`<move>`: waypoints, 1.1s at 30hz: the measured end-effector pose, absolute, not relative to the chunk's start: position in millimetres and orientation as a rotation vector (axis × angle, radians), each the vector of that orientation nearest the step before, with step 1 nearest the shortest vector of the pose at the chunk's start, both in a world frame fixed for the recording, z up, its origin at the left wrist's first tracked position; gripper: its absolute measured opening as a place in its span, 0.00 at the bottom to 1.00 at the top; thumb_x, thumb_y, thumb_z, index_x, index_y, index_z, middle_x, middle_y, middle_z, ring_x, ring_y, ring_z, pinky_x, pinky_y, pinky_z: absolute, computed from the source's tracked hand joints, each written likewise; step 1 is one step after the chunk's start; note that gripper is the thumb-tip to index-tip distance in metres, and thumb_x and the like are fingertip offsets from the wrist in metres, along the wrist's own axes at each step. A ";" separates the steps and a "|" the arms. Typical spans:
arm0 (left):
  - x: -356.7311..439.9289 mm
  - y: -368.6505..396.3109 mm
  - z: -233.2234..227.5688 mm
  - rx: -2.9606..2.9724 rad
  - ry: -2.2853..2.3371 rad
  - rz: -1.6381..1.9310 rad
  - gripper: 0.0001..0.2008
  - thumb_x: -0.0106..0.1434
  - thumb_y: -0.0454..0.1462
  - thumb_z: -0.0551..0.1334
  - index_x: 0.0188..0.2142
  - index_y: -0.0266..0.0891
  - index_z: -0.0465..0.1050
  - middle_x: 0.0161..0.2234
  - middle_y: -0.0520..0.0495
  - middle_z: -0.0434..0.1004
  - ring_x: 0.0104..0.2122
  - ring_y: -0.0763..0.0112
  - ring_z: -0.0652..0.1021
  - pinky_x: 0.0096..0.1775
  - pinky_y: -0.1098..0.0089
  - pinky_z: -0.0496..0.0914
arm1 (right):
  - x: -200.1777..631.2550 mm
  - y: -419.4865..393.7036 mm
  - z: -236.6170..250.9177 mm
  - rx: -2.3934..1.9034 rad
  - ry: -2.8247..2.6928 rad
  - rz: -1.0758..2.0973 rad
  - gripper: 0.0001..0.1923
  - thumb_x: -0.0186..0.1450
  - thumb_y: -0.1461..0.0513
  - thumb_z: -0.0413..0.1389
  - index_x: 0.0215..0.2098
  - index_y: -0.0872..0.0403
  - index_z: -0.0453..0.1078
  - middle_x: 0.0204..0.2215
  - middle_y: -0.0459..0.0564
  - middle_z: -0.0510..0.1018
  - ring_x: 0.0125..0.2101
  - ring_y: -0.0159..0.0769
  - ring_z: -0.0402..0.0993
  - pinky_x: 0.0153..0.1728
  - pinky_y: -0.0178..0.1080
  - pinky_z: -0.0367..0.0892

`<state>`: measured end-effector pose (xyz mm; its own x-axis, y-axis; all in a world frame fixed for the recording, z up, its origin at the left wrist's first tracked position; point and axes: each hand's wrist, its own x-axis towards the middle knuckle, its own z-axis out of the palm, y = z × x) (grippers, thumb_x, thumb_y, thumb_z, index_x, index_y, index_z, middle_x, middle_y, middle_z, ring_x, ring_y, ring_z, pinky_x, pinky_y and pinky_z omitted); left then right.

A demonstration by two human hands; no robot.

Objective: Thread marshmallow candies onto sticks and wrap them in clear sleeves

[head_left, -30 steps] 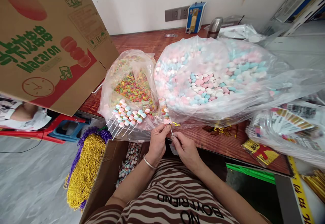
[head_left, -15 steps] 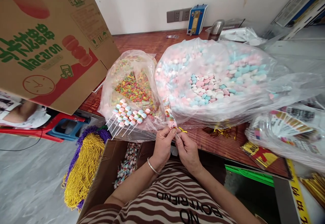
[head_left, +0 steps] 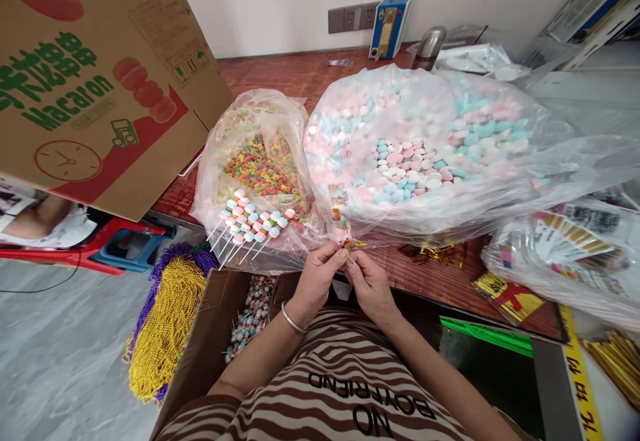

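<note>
1. The left hand (head_left: 320,274), just below the middle of the frame, has its fingertips pinched shut on the lower end of a wrapped candy skewer (head_left: 340,220), which stands nearly upright above both hands.
2. The right hand (head_left: 369,284) touches the left, with thumb and forefinger closed on a small gold twist tie (head_left: 358,244) at the neck of the skewer's wrapper.
3. Behind the skewer, filling the centre and right of the frame, lies a big clear bag of pink, blue and white candies (head_left: 420,154) on the wooden table (head_left: 290,74).
4. Left of centre sits a smaller clear bag of colourful ring candies (head_left: 260,168); a row of unwrapped skewers (head_left: 247,224) leans against its front, sticks pointing to the lower left.
5. A large cardboard box (head_left: 90,81) printed with "Macaron" takes up the upper left of the frame.
6. At lower left, gold and purple bead strings (head_left: 165,321) hang beside an open carton (head_left: 210,341) with finished skewers (head_left: 250,314) inside it.
7. A loose bunch of gold ties (head_left: 433,251) lies on the table right of the hands, and printed wrappers in plastic (head_left: 570,244) sit at the right edge.
8. A blue device (head_left: 389,24) stands at the wall, top centre.
</note>
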<state>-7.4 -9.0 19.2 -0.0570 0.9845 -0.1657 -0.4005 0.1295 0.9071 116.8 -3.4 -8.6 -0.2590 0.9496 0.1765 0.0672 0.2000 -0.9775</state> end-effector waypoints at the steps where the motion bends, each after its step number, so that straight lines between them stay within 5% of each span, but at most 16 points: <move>1: -10.7 -7.8 23.1 0.725 0.977 1.304 0.13 0.59 0.45 0.71 0.34 0.37 0.82 0.32 0.48 0.79 0.33 0.71 0.73 0.43 0.69 0.69 | 117.5 -3.0 -7.8 -0.987 -1.536 1.230 0.15 0.74 0.54 0.49 0.30 0.51 0.63 0.23 0.41 0.63 0.24 0.31 0.58 0.26 0.34 0.56; 13: -11.6 -0.5 18.3 0.430 0.988 1.360 0.17 0.44 0.45 0.80 0.27 0.37 0.81 0.25 0.51 0.78 0.26 0.76 0.73 0.33 0.73 0.69 | 114.9 -7.5 -4.0 -0.969 -1.625 1.305 0.18 0.75 0.54 0.48 0.28 0.51 0.63 0.21 0.41 0.65 0.21 0.31 0.60 0.25 0.35 0.60; 17: -6.8 1.1 20.8 0.369 1.049 1.438 0.17 0.42 0.45 0.80 0.27 0.37 0.82 0.27 0.50 0.81 0.27 0.74 0.75 0.34 0.72 0.71 | 114.1 -11.1 -1.9 -1.138 -1.647 0.807 0.07 0.73 0.58 0.52 0.44 0.52 0.68 0.33 0.49 0.77 0.32 0.37 0.73 0.33 0.39 0.69; 21: -0.9 1.6 21.1 0.366 1.101 1.488 0.17 0.42 0.44 0.80 0.27 0.36 0.82 0.26 0.50 0.81 0.27 0.75 0.75 0.35 0.73 0.70 | 114.4 -5.2 9.1 -1.163 -1.705 0.310 0.10 0.70 0.60 0.57 0.50 0.53 0.70 0.42 0.56 0.76 0.44 0.44 0.73 0.44 0.46 0.70; 27: 10.1 -3.7 17.8 0.432 1.081 1.575 0.12 0.47 0.43 0.78 0.27 0.39 0.83 0.27 0.52 0.81 0.29 0.75 0.76 0.41 0.71 0.71 | 110.4 5.3 23.0 -1.154 -1.639 0.629 0.07 0.73 0.62 0.52 0.37 0.50 0.70 0.33 0.49 0.73 0.36 0.39 0.71 0.36 0.40 0.69; 33: 11.0 -5.0 11.8 0.506 1.151 1.586 0.10 0.51 0.43 0.76 0.30 0.40 0.84 0.32 0.50 0.84 0.36 0.69 0.79 0.47 0.66 0.72 | 111.5 8.4 20.4 -1.163 -1.471 0.832 0.05 0.71 0.58 0.56 0.40 0.51 0.71 0.35 0.49 0.74 0.37 0.39 0.71 0.37 0.41 0.68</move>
<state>11.0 -5.0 11.8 -0.3481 0.9089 -0.2297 -0.5001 0.0273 0.8656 111.5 8.4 20.4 0.0080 0.9539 0.2999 0.2348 0.2897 -0.9279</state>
